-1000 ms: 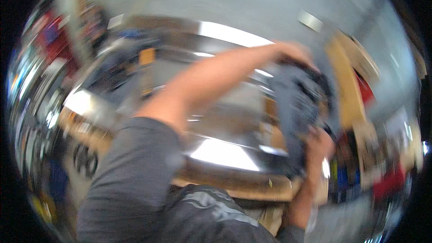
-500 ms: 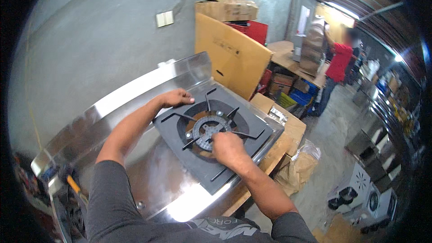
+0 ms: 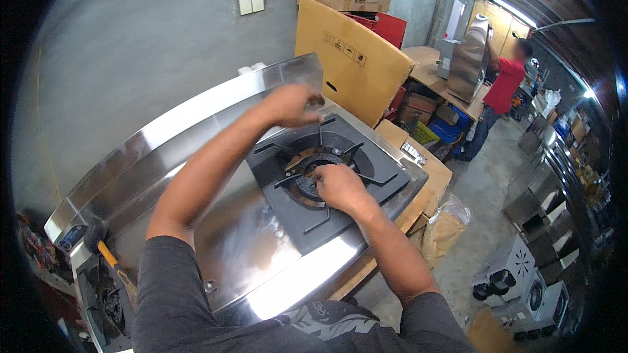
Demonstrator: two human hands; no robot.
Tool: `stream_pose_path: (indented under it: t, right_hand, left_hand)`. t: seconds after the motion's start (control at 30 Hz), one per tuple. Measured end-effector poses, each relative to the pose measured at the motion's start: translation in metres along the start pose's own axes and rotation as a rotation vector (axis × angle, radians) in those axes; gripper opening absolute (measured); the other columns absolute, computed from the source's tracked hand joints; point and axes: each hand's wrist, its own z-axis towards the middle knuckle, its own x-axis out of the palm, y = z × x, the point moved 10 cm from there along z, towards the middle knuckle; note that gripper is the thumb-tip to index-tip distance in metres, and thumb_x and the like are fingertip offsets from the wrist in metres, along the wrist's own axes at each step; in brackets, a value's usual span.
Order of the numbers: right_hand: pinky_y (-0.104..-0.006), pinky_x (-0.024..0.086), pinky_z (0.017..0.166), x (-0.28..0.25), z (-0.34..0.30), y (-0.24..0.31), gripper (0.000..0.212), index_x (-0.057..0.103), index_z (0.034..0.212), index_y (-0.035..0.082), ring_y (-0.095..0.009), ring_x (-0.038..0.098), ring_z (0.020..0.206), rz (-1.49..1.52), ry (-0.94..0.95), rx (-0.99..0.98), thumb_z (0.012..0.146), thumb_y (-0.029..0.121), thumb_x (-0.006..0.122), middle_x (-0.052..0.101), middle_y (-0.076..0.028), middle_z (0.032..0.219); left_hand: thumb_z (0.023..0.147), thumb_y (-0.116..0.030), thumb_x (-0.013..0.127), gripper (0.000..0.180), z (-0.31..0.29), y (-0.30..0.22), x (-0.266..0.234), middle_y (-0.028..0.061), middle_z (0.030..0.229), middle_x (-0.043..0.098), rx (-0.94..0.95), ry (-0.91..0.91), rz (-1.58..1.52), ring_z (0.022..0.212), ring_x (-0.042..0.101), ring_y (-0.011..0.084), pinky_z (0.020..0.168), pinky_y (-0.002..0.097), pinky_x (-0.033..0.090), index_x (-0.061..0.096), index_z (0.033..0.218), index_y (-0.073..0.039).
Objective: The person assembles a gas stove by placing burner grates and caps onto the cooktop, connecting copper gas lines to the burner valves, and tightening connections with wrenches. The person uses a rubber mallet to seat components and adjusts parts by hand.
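Observation:
A black gas hob plate (image 3: 294,222) with raised pan-support arms lies on a shiny stainless steel counter (image 3: 229,235). Near its middle is the round burner (image 3: 307,189). Over that burner, my right hand (image 3: 341,187) has its fingers curled in and pointing down at the centre; whatever they grip is hidden. My left hand (image 3: 291,104) hovers above the plate's far corner, by the steel backsplash (image 3: 216,114). Its thumb and fingers are apart, and I see nothing held in it.
A rubber mallet (image 3: 108,255) with a yellow handle lies at the far left, beside a second burner (image 3: 108,301). Behind the counter lean a big cardboard sheet (image 3: 353,59) and boxes. A wrapped bag (image 3: 448,222) stands to the right. Farther back, a person in red (image 3: 504,85) handles a metal panel.
My left hand has lifted off the plate's far left edge and moved right and away from me. My right hand stays over the burner, whose middle now looks darker. The view has shifted slightly.

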Motion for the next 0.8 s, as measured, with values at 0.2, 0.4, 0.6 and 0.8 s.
stream_pose_path:
  t: [0.2,0.4,0.6,0.8]
  right_hand:
    - [-0.0470,0.049,0.095,-0.061,-0.024,-0.024,0.040,0.070,0.118,0.010,-0.037,0.062,0.107,-0.264,-0.211,-0.204,0.091,0.039,0.067,0.068,-0.016,0.107]
    - [-0.0458,0.050,0.090,-0.052,-0.026,-0.064,0.032,0.073,0.110,0.009,-0.038,0.063,0.099,-0.187,-0.084,-0.262,0.089,0.032,0.069,0.067,-0.016,0.096]
    - [-0.0483,0.049,0.083,-0.045,-0.018,-0.064,0.017,0.070,0.087,0.003,-0.038,0.063,0.092,-0.093,-0.135,-0.357,0.089,0.019,0.065,0.066,-0.017,0.088]
    - [-0.0495,0.049,0.079,-0.099,-0.013,-0.049,0.018,0.066,0.082,0.001,-0.040,0.063,0.087,0.044,-0.228,-0.449,0.091,0.016,0.063,0.066,-0.019,0.085]
  left_hand:
    - [0.079,-0.053,0.079,0.057,-0.053,0.077,0.078,0.0204,0.109,0.072,-0.196,0.054,0.008,0.102,0.069,0.0379,0.088,0.0461,0.053,0.074,0.109,-0.005]
    - [0.083,-0.035,0.077,0.032,-0.068,0.062,0.080,0.0140,0.097,0.071,-0.109,0.022,-0.025,0.095,0.066,0.0371,0.083,0.0431,0.052,0.074,0.100,-0.008]
    - [0.078,-0.017,0.076,0.017,-0.087,0.063,0.070,0.0102,0.092,0.069,-0.133,-0.187,0.094,0.093,0.066,0.0323,0.081,0.0423,0.052,0.072,0.093,-0.009]
    - [0.079,-0.021,0.077,0.017,-0.072,0.049,0.018,0.0108,0.088,0.068,-0.130,-0.240,0.159,0.090,0.067,0.0319,0.080,0.0420,0.052,0.073,0.091,-0.009]
